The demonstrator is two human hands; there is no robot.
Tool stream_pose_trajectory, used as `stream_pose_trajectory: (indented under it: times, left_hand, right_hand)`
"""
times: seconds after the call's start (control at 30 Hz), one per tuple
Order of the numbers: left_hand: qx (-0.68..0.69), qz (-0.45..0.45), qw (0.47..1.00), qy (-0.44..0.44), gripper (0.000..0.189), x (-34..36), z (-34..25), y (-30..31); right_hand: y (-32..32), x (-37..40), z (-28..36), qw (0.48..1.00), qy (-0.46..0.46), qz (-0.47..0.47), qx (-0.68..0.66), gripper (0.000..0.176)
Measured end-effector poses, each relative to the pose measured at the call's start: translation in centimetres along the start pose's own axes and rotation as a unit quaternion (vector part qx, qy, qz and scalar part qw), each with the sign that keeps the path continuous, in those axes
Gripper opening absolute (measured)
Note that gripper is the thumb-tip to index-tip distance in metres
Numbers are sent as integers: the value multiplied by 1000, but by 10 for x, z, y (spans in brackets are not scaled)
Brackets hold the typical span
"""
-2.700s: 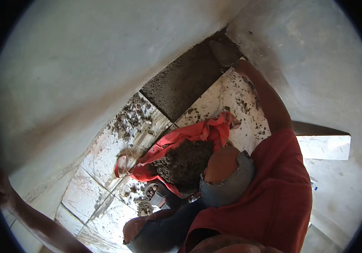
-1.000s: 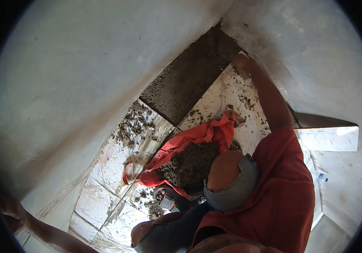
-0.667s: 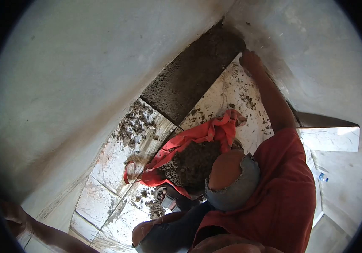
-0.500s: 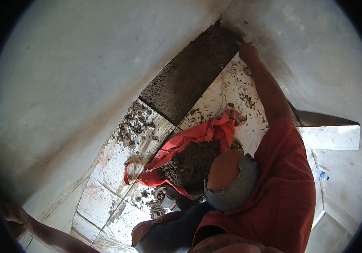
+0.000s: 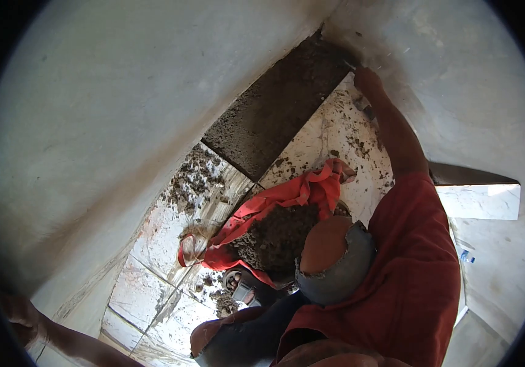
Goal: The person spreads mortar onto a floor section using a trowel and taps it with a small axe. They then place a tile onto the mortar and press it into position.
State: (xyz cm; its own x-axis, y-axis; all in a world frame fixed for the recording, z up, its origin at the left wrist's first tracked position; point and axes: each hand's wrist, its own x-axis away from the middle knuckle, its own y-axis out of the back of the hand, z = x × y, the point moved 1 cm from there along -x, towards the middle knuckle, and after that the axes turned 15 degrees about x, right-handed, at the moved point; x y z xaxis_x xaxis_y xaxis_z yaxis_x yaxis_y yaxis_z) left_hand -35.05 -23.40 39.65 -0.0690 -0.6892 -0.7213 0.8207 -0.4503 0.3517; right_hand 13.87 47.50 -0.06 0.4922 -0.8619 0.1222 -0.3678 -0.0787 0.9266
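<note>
In the far corner my right hand (image 5: 369,82) is closed around what looks like a trowel (image 5: 349,65); only a thin metal part shows, and its blade is lost against the dark mortar. The hand is at the right edge of a rectangular bed of damp mortar (image 5: 281,101), set between laid tiles and the wall. My left hand (image 5: 21,318) is at the left wall, low in the view. Dark shadow at the view's rim hides its fingers.
A red cloth sack (image 5: 275,197) holding a heap of mortar (image 5: 279,235) lies in front of my knees. Crumbs of mortar dot the white tiles (image 5: 152,287). At right are a cut white tile (image 5: 480,200) and a small bottle (image 5: 467,255). Walls rise on both sides.
My right hand has shifted slightly right and down, and a bit of metal now shows beyond its fingers. The left hand stays at the wall.
</note>
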Motion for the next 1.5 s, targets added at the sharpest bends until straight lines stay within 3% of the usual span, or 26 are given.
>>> stream_pose_trajectory:
  times: [0.13, 0.2, 0.23, 0.33, 0.4, 0.53, 0.6, 0.73, 0.8, 0.83, 0.87, 0.9, 0.93, 1.0, 1.03, 1.1, 1.33, 1.43, 1.5]
  left_hand:
    - [4, 1, 1000, 1, 42, 2, -3, -1]
    - [3, 2, 1000, -4, 42, -2, -4, -2]
    - [-1, 2, 1000, -3, 42, -2, -3, 1]
    - [-6, 6, 1000, -1, 42, 0, -3, 3]
    - [-4, 5, 1000, -3, 42, 0, -5, 1]
    - [0, 6, 1000, -1, 42, 0, -4, -2]
    - [-4, 7, 1000, 0, 43, 4, -2, 1]
    - [0, 6, 1000, 3, 43, 7, -2, -2]
    - [-1, 6, 1000, 4, 43, 10, -1, -2]
    - [1, 6, 1000, 5, 43, 8, -1, -3]
    - [-1, 6, 1000, 4, 43, 8, 0, -2]
    - [-2, 8, 1000, 4, 43, 9, 1, 0]
    - [-1, 8, 1000, 1, 43, 8, 1, 0]
    - [-4, 8, 1000, 2, 44, 9, 1, 1]
    - [-5, 8, 1000, 3, 44, 9, 1, 1]
    - [-7, 9, 1000, 2, 44, 8, 0, 0]
    - [-14, 12, 1000, -3, 44, 6, 3, 4]
    - [-18, 15, 1000, -5, 45, 4, 4, 4]
    - [-22, 19, 1000, -6, 45, 3, 5, 5]
  right_hand:
    - [-30, 8, 4, 998, 57, -16, -21, 26]
    - [-38, 7, 7, 996, -35, -36, -76, 29]
    - [-39, 6, 12, 996, -33, -38, -79, 29]
    - [-25, 3, 32, 997, 53, -44, -21, 31]
    - [-19, 2, 34, 997, 38, 53, -29, 29]
    - [-23, 5, 38, 989, 106, 67, 80, 29]
    - [-23, 12, 40, 997, 55, 38, -32, 29]
    - [-33, 34, 36, 990, 63, 40, -116, 34]
    - [-69, 35, 41, 932, -15, 165, -323, 34]
    - [-53, 44, 51, 931, -15, 165, -324, 34]
    - [-40, 58, 64, 825, -151, 191, -510, 32]
    - [-29, 74, 79, 664, -279, 205, -662, 30]
    - [-28, 81, 88, 664, -278, 207, -663, 30]
    - [-21, 86, 102, 577, -239, 175, -761, 24]
    - [-19, 83, 110, 576, -239, 174, -762, 24]
    - [-16, 79, 127, 502, -227, 202, -810, 24]
    - [7, 47, 180, 433, -237, 208, -844, 29]
    - [8, 34, 194, 445, -228, 198, -843, 24]
    - [4, 24, 201, 490, -210, 209, -820, 23]
